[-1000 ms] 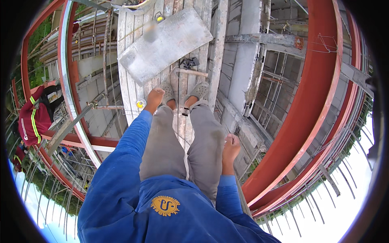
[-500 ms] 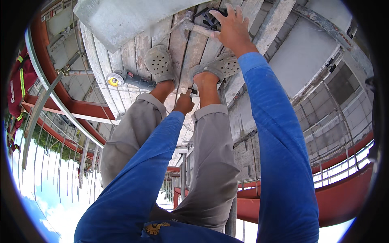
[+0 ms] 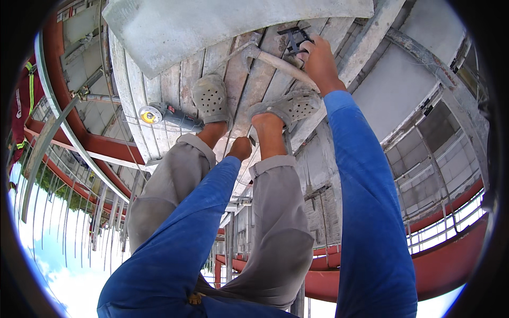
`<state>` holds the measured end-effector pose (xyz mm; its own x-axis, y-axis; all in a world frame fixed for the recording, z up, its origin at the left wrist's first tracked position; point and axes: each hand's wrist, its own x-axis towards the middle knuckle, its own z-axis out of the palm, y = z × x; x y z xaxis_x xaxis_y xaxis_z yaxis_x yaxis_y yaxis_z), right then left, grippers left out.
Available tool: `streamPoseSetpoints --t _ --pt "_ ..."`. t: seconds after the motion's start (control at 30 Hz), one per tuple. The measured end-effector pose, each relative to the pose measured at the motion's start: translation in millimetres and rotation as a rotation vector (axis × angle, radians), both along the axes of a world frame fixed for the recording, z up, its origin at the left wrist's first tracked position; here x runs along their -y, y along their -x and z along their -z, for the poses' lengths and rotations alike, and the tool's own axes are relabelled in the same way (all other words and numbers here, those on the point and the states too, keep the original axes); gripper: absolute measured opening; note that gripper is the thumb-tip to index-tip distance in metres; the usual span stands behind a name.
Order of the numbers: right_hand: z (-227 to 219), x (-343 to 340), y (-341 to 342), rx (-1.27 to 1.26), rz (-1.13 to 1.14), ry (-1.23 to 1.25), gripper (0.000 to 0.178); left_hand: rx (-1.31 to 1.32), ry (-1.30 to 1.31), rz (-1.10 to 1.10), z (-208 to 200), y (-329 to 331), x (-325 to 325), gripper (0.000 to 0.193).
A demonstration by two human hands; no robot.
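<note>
My right hand (image 3: 319,57) is at the far right of the plank platform, fingers curled round a black angular frame-like object (image 3: 293,40) whose exact kind is unclear. Right beside it lies a hammer-like tool with a pale wooden handle (image 3: 281,65) and a grey metal head. Down between my feet, my left hand (image 3: 241,148) is closed in a fist. A small dark piece (image 3: 252,142) shows at its edge; the rest is hidden by the hand. An angle grinder (image 3: 172,115) with a yellow-centred disc lies on the planks to the left of my shoes.
A large grey curved sheet (image 3: 212,32) covers the far part of the wooden planks (image 3: 185,79). My grey clogs (image 3: 210,98) stand on the planks. Red curved beams (image 3: 79,138) and thin rods border the platform, with open drops beyond. A person in a dark red sleeve (image 3: 26,100) is at far left.
My right hand has gone from spread fingers above the black object to gripping it. My left hand has drawn slightly nearer to me, its fingers now in a fist. The view has shifted a little.
</note>
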<state>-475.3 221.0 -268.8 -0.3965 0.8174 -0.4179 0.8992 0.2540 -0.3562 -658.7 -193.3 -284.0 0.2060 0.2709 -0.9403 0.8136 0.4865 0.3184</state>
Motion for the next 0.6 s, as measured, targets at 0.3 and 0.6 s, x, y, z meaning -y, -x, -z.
streamPoseSetpoints --t 0.3,0.6 --pt "-10 -20 -2 -0.128 0.018 0.080 0.018 -0.335 0.288 -0.693 35 -31 35 0.038" --pt "-41 -9 1 -0.186 0.310 0.244 0.031 -0.301 0.089 -0.624 -10 -20 3 0.026"
